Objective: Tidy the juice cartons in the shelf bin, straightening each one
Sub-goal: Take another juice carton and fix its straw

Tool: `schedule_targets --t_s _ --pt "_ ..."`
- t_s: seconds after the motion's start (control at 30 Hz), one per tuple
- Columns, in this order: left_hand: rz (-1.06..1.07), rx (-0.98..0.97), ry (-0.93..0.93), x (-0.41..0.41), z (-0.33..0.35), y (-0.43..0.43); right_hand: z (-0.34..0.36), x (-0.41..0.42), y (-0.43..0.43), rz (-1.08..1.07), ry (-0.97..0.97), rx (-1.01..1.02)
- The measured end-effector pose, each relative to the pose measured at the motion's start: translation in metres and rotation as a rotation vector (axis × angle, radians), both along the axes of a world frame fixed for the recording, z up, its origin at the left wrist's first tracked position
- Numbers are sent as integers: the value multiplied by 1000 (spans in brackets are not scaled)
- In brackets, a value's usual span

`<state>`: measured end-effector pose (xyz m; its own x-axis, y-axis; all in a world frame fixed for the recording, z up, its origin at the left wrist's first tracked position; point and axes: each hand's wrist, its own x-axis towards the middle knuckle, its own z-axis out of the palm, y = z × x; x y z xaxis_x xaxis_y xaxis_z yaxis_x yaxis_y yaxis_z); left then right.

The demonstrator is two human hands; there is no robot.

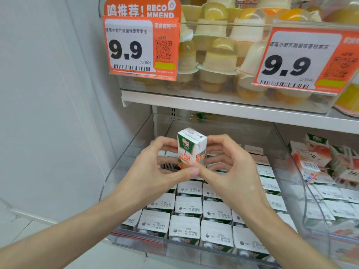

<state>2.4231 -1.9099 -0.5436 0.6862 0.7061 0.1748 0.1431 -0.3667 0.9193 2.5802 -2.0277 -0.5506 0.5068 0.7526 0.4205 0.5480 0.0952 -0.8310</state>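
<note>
While both hands share it, the carton (pixel 191 146) sits at the centre of the frame, lifted clear above the bin (pixel 124 171) and not touching the packed rows (pixel 189 207) beneath. Its long axis runs close to vertical, with the top tipped a little so that the white top panel shows. One vertical edge faces the camera, the green front turned toward frame left.

The left hand (pixel 155 167) comes in from the lower left and the right hand (pixel 235 169) from the lower right, and they stand nearly mirror-wise, neither plainly nearer. Each pinches the carton: fingers curl round its far sides, and the two thumb tips meet at its lower front. Both wrists are roughly level, with the forearms converging on the carton.

The rows lie directly below and toward the bottom of the frame, tops up and date stamps showing, all upright. So the carton likely has to go straight down with its long axis kept vertical and its faces squared to its neighbours, which calls for a slight twist. The slot meant for it is hidden behind the hands, so I cannot tell where it is.
</note>
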Motion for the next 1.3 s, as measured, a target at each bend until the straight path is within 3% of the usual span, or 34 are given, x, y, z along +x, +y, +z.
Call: schedule_targets --t_s 0.27,0.37,0.6,0.67,0.8,1.0,1.13,1.3 --pt "-128 -107 -130 3 0 4 -5 -9 2 163 -105 -19" --pt "-144 -69 -93 -1 4 18 0 -1 4 162 -65 30" --pt "-308 51 33 -15 16 38 8 2 19 215 -237 0" --pt "-246 172 68 -19 22 41 10 1 24 176 -218 21" --pt "14 724 311 -27 29 51 9 -1 29 117 -136 -10" --pt "21 1085 597 -27 8 62 9 -1 29 86 -153 -90" --pt "2 1060 824 -19 14 60 11 -2 32 75 -139 -100" --pt "-47 1051 930 -12 19 65 11 -2 35 99 -96 -113"
